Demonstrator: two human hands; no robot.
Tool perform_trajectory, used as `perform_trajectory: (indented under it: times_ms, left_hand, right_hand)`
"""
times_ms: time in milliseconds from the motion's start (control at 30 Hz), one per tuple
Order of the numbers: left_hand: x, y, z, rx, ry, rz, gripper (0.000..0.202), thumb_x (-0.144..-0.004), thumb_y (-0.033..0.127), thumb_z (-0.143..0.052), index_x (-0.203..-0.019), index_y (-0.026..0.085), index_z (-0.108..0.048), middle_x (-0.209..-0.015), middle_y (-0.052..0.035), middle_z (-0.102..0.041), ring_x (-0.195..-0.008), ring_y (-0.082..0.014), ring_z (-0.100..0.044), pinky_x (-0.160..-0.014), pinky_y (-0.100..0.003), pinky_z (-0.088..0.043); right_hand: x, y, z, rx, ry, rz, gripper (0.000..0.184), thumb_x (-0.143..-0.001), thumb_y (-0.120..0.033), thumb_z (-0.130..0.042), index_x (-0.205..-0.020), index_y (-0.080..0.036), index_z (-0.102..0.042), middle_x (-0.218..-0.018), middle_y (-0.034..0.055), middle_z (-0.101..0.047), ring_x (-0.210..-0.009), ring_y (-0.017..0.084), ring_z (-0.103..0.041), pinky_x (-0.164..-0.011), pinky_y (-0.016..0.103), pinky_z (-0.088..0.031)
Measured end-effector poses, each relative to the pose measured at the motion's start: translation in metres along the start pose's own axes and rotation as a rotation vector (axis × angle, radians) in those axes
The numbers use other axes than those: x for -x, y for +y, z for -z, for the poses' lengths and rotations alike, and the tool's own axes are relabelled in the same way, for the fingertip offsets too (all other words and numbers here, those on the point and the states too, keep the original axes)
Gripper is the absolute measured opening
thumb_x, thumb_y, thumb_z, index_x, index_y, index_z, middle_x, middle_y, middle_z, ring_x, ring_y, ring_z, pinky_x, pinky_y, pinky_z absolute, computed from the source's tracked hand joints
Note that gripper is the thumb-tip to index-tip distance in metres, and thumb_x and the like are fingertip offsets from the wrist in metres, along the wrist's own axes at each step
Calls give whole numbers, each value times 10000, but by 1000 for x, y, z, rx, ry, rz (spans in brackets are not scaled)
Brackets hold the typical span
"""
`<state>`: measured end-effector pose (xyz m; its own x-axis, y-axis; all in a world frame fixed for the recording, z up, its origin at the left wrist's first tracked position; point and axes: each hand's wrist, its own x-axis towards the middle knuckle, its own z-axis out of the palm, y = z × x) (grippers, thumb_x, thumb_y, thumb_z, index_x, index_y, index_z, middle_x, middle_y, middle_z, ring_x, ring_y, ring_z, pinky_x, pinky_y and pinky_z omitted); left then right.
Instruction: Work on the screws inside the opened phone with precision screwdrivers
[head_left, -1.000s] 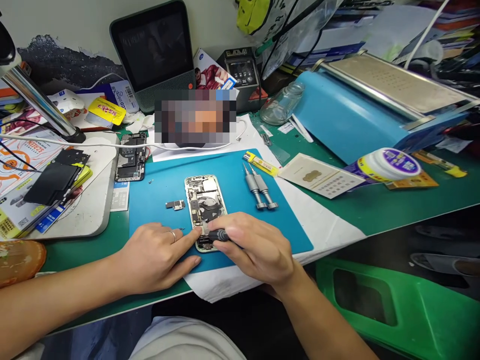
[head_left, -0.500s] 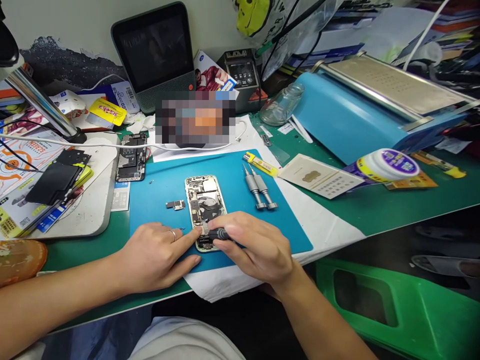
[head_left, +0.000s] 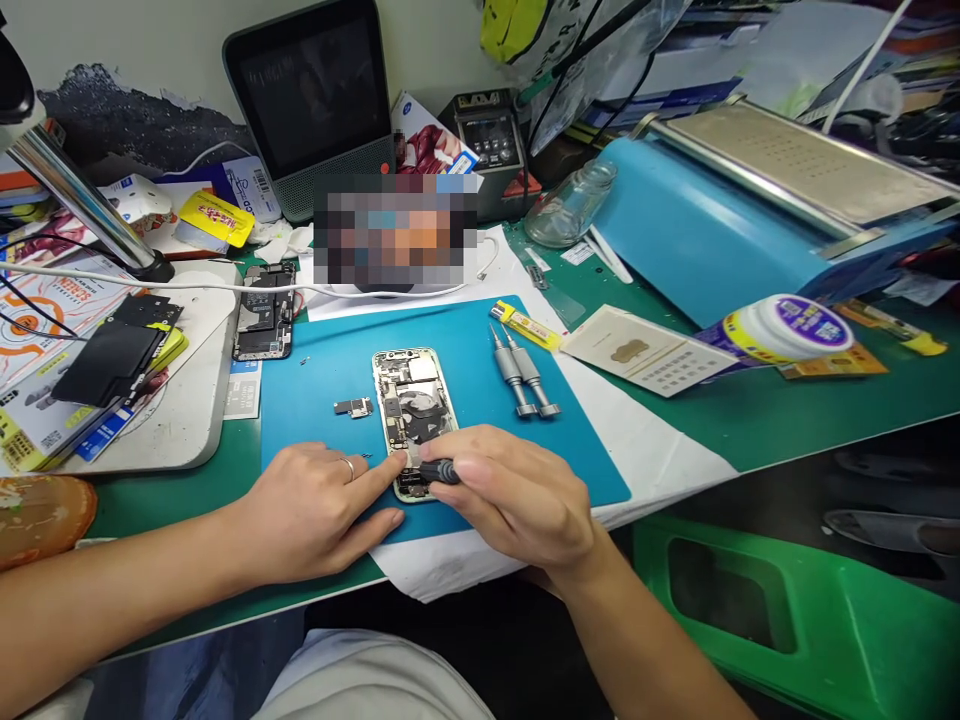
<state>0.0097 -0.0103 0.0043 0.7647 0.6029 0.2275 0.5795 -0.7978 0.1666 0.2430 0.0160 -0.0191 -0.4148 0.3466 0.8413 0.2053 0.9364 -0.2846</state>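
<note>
An opened phone (head_left: 409, 400) with its insides showing lies on the blue mat (head_left: 480, 420). My right hand (head_left: 517, 495) is closed around a dark screwdriver (head_left: 439, 470), whose tip rests on the phone's lower end. My left hand (head_left: 322, 510), a ring on one finger, lies flat beside the phone with its forefinger pressing the phone's lower left edge. A small metal part (head_left: 352, 407) sits on the mat left of the phone.
Two grey screwdrivers (head_left: 521, 375) and a yellow tube (head_left: 523, 327) lie right of the phone. A second opened phone (head_left: 264, 312) rests on a white pad at left. A glass jar (head_left: 568, 207), a white tub (head_left: 787, 330), a small screen (head_left: 307, 100) and a blue machine (head_left: 712, 230) stand behind.
Both hands stay at the phone's lower end. Only the view has shifted slightly.
</note>
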Motion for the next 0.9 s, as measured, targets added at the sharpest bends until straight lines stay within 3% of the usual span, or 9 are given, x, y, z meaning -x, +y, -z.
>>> perform_trajectory:
  times_ms: [900]
  left_hand:
    - [-1,-2,-1,4,3,1,356,-1135,375,-342,-1215,141,-598,-674,35,-615,-513,-172,-575,-490,-352,-359]
  right_hand:
    - [-2,-1,0,7,0,-14,647,-948,-26,-617,-1547,-151,-407,-976,95,-786,-886,188,-760,-727,321,-686]
